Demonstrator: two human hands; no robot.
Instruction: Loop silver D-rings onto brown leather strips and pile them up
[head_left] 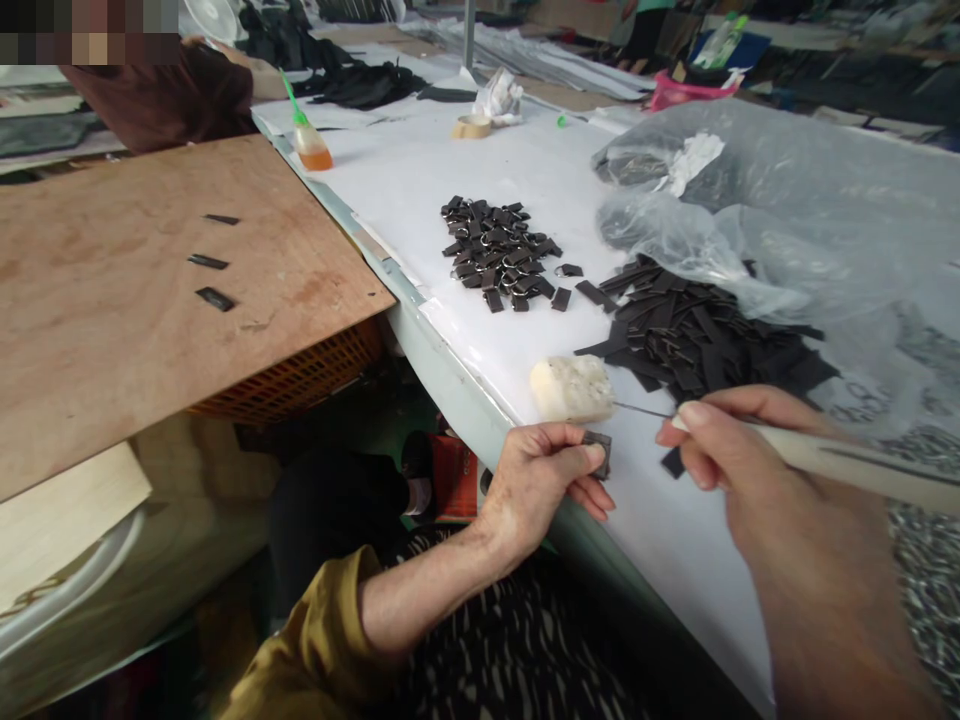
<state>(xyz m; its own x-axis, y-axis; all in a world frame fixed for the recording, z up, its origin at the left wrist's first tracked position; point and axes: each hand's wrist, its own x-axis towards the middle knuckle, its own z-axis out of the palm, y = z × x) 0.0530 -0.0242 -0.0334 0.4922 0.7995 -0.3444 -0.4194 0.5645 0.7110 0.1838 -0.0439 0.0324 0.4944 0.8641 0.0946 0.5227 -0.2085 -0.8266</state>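
Between thumb and fingers my left hand (544, 475) pinches a small dark strip piece (598, 455) at the table's near edge. My right hand (742, 455) is closed around a long pale handle (840, 455) whose thin dark tip points left, to the side of a cream foam-like block (572, 389). Whether the tip touches the block is too small to tell. Beyond my right hand lies a pile of flat dark strips (690, 330). Farther back is a heap of dark folded pieces with metal rings (495, 250). One dark strip (673, 462) lies beside my right fingers.
Clear plastic bags (795, 200) cover the back right; many small metal parts (930, 570) lie at the right edge. A bottle of orange liquid (313, 150) and a tape roll (472, 126) stand farther back. A wooden board (150, 260) holds three dark strips. Another person (172, 95) is at upper left.
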